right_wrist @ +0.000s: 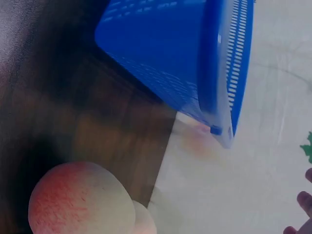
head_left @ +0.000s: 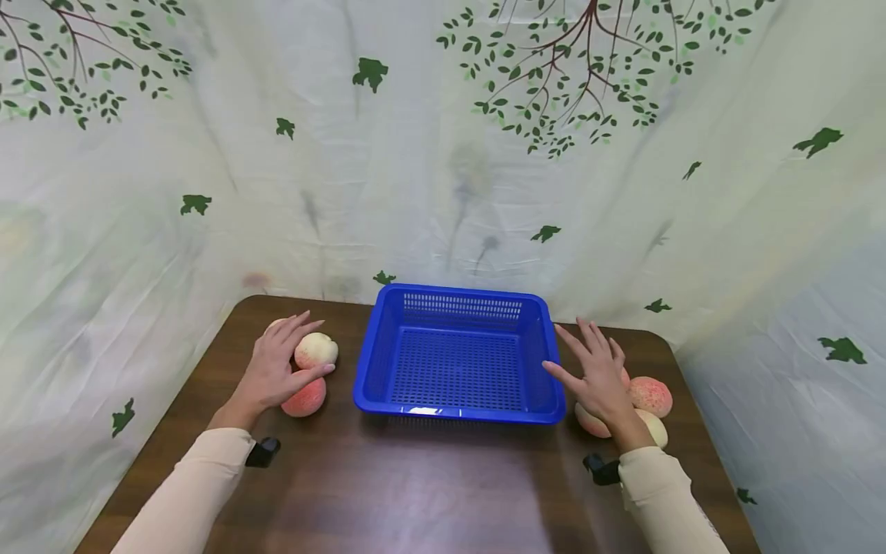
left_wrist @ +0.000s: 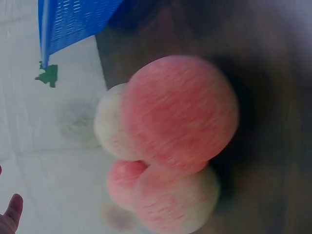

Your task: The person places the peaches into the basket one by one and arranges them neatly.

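My left hand (head_left: 272, 375), fingers spread, hovers over a group of peaches at the table's left. A pale peach (head_left: 316, 350) and a red peach (head_left: 304, 398) show beside it; in the left wrist view the red peach (left_wrist: 180, 112) is nearest, with others behind. My right hand (head_left: 601, 378) is also spread, above several peaches on the right, among them a red-speckled peach (head_left: 651, 396). Its thumb and fingertips are near the right rim of the blue plastic basket (head_left: 460, 415); contact cannot be told. One pink-and-cream peach (right_wrist: 80, 200) shows in the right wrist view. Both hands hold nothing.
The basket stands between the two peach groups, with nothing visible inside. Below it spreads the brown wooden table (head_left: 415, 492). A pale curtain (head_left: 429, 177) printed with leaves and branches hangs behind and along both sides.
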`<state>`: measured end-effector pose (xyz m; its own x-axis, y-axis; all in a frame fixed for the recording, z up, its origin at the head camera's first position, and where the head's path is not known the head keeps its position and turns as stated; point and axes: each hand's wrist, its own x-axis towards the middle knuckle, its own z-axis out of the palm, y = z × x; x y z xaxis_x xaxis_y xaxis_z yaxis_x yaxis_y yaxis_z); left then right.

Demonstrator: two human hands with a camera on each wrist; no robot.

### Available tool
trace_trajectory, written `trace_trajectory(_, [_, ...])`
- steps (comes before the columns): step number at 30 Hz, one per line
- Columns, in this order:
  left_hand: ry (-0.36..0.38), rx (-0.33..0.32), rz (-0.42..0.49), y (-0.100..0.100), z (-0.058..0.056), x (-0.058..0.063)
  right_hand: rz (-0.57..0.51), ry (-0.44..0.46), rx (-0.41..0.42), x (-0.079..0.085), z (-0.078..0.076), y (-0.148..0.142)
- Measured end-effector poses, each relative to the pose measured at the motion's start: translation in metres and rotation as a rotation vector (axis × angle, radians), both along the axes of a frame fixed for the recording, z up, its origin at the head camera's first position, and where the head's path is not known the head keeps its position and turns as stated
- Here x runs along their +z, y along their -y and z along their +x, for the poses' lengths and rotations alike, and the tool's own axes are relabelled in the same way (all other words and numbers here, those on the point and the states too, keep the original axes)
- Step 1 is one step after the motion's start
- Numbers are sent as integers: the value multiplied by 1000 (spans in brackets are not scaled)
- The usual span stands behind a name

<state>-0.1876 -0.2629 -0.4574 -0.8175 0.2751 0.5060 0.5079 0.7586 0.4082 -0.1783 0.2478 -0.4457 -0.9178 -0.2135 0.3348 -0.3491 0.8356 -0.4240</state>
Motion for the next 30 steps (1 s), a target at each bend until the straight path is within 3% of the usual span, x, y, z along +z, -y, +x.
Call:
trace_trajectory(4, [36, 15, 114, 0, 0, -13, -34, -30, 6, -8, 2, 5])
trace_trajectory(8, [130, 37, 242, 0, 5, -25, -60, -44, 16, -17, 7, 9])
trace_trajectory(14, [246, 102, 344, 2, 13, -39, -128, -126, 66, -34, 11, 15])
trace_trajectory(21, [214, 183, 400, 3, 22, -54, -150, -217, 104, -53, 17, 24])
trace_trajectory(30, [254, 222, 432, 0, 27, -70, -180, -279, 125, -67, 29, 38])
